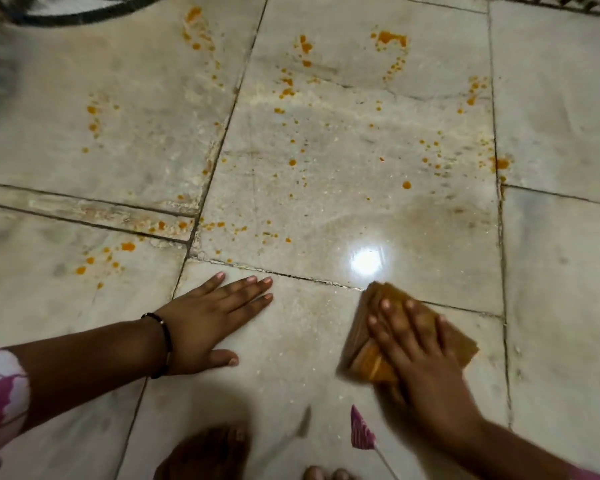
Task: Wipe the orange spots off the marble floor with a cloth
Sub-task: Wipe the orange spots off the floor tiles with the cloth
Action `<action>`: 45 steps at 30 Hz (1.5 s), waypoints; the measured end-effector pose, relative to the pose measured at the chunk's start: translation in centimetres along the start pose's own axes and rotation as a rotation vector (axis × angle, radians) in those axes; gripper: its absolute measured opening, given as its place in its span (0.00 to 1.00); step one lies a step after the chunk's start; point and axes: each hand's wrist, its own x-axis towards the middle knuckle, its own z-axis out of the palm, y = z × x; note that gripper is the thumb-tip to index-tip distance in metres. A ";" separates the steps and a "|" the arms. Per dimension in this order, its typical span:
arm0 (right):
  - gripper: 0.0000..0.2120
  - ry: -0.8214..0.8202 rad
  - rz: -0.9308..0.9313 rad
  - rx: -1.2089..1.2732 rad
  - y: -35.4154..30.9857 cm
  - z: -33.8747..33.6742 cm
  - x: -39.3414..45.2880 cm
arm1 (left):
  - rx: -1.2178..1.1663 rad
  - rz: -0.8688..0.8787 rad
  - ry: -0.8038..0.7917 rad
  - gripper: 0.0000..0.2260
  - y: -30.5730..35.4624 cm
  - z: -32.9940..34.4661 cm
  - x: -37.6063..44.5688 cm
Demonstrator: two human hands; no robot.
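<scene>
Orange spots (pixel 293 162) are scattered over the pale marble floor (pixel 343 209), thickest on the large middle slab and along the joints to the left. A folded orange-brown cloth (pixel 373 358) lies flat on the near slab, just below a dark joint. My right hand (pixel 416 348) presses down on the cloth with fingers spread; the hand and cloth are blurred. My left hand (pixel 208 317) rests flat on the floor to the cloth's left, fingers apart, holding nothing, with a dark bracelet on its wrist.
A bright light reflection (pixel 366 261) shines on the floor just above the cloth. Dark joints (pixel 219 140) cross between the slabs. My bare toes (pixel 222 452) show at the bottom edge. A dark curved object (pixel 70 17) lies at the top left.
</scene>
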 end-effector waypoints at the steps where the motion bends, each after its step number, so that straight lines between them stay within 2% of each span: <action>1: 0.35 0.000 -0.115 -0.009 -1.6 0.2 0.1 | 0.013 -0.011 -0.014 0.43 0.0 -0.4 -0.3; 3: 0.34 -0.040 -0.373 -0.038 -3.9 0.4 2.5 | 0.024 -0.058 -0.024 0.43 -0.3 -0.7 -1.1; 4: 0.33 -0.052 -0.487 -0.056 -4.9 0.4 4.5 | 0.015 -0.109 -0.101 0.44 -0.3 -0.8 -1.9; 6: 0.31 -0.054 -0.569 -0.096 -5.4 0.3 9.4 | 0.064 -0.169 -0.250 0.45 -0.2 -0.7 -3.4; 7: 0.32 -0.055 -0.529 -0.110 -5.0 0.0 11.7 | 0.069 -0.195 -0.280 0.46 -0.1 -0.6 -4.0; 9: 0.33 -0.047 -0.328 -0.094 -2.9 -1.0 14.7 | 0.016 -0.240 -0.283 0.45 -0.2 0.0 -5.3; 11: 0.33 -0.006 -0.142 -0.050 -0.1 -1.7 14.7 | -0.017 -0.212 -0.145 0.46 -0.2 0.3 -6.2; 12: 0.33 0.017 -0.095 -0.026 0.9 -1.8 13.6 | 0.004 -0.213 -0.127 0.46 -0.2 0.2 -6.3; 14: 0.31 0.055 -0.116 0.023 0.7 -1.6 10.5 | -0.018 -0.225 -0.126 0.46 -0.4 0.1 -6.3; 17: 0.29 0.038 -0.331 0.040 -4.1 -0.4 7.5 | -0.020 -0.220 -0.159 0.45 -0.7 0.1 -6.3; 19: 0.28 -0.009 -0.487 0.021 -7.2 -0.1 9.6 | 0.017 -0.217 -0.171 0.46 -0.3 -0.3 -5.9; 21: 0.29 -0.021 -0.562 0.025 -8.8 -0.4 13.2 | 0.049 -0.219 -0.193 0.47 -0.1 -0.6 -5.8; 24: 0.30 -0.122 -0.440 0.137 -7.2 -1.1 17.0 | 0.048 -0.188 -0.206 0.44 0.2 -1.0 -5.6; 27: 0.29 -0.003 -0.269 0.163 -3.5 -1.2 15.7 | -0.013 -0.234 -0.245 0.41 -0.5 -0.2 -5.9; 29: 0.28 0.035 -0.223 0.140 -1.8 -1.1 12.6 | -0.024 -0.232 -0.200 0.41 -0.2 0.3 -5.9; 32: 0.29 -0.007 -0.439 -0.009 -3.2 -0.8 8.4 | -0.040 -0.247 -0.131 0.42 0.4 0.1 -5.7; 35: 0.30 -0.175 -0.738 -0.044 -7.0 -0.6 9.1 | -0.084 -0.318 -0.261 0.45 0.8 -0.2 -6.0; 36: 0.30 -0.230 -0.797 -0.017 -8.0 -0.6 10.4 | -0.088 -0.359 -0.255 0.46 0.9 0.0 -6.5; 38: 0.29 -0.267 -0.775 0.007 -9.0 -1.5 13.6 | -0.087 -0.403 -0.178 0.46 1.2 1.1 -7.9; 39: 0.30 -0.220 -0.724 0.003 -8.6 -2.0 15.4 | -0.060 -0.393 -0.143 0.47 1.4 1.0 -8.5; 41: 0.34 -0.225 -0.508 -0.032 -6.2 -3.1 18.0 | -0.109 -0.410 -0.221 0.46 1.5 1.0 -9.4; 43: 0.36 -0.244 -0.343 -0.038 -2.9 -3.6 18.4 | -0.118 -0.385 -0.222 0.42 1.3 1.2 -9.8; 45: 0.32 -0.207 -0.390 -0.156 -1.1 -4.1 16.4 | -0.080 -0.355 -0.138 0.40 1.2 1.1 -9.9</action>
